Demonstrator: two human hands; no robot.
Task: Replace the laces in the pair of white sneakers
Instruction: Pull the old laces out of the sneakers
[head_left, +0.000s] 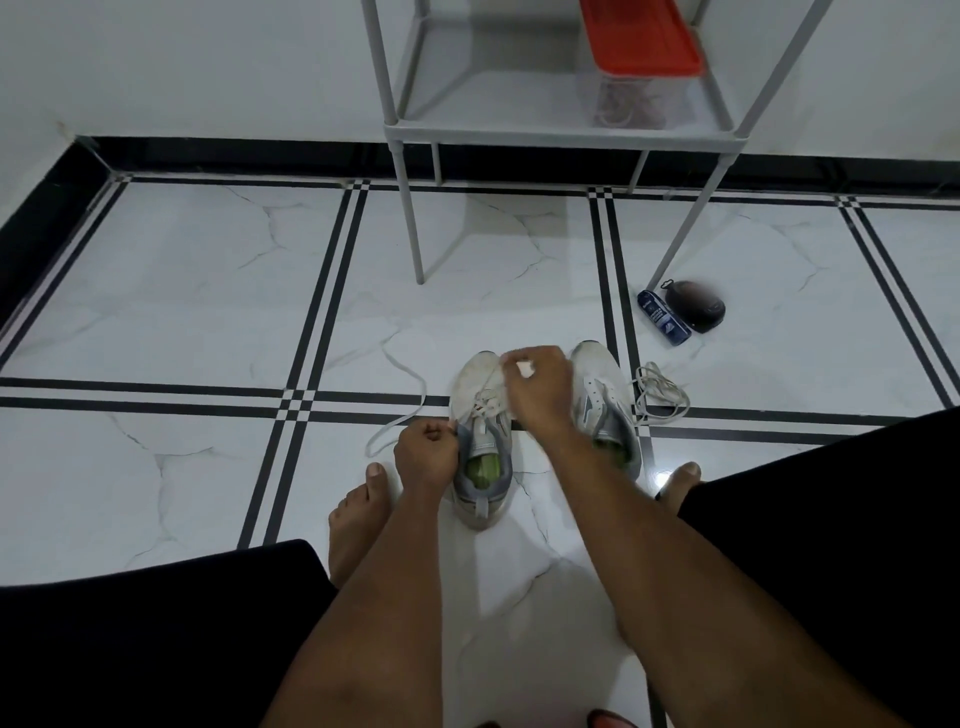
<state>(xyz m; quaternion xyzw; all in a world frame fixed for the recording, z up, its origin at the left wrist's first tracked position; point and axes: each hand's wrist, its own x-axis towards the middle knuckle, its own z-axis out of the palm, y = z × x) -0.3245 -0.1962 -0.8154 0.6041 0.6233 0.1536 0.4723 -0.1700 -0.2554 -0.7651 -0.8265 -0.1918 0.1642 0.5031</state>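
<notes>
Sneakers: pair stands side by side on the tiled floor, toes pointing away from the person, long axes running front to back.
Lace tail: white lace (402, 410) trails left from the left sneaker's eyelets and loops over the floor.
Left hand (426, 452): fingers curled, pinching the lace just beside the collar of the left sneaker (480, 441); nearer hand to the upper eyelets.
Right hand (537, 389): fingers curled over the toe-end lacing of the same shoe; what they pinch I cannot tell.
Right sneaker (605, 400): just beside, apparently without a lace.
Loose lace (662, 397): bundled on the floor, right of the pair.
Rack (561, 137): shelf carries a clear container (631, 67) with a red lid; contents blurred.
Bottle (665, 317), dark object (696, 304): on the floor by the rack leg.
</notes>
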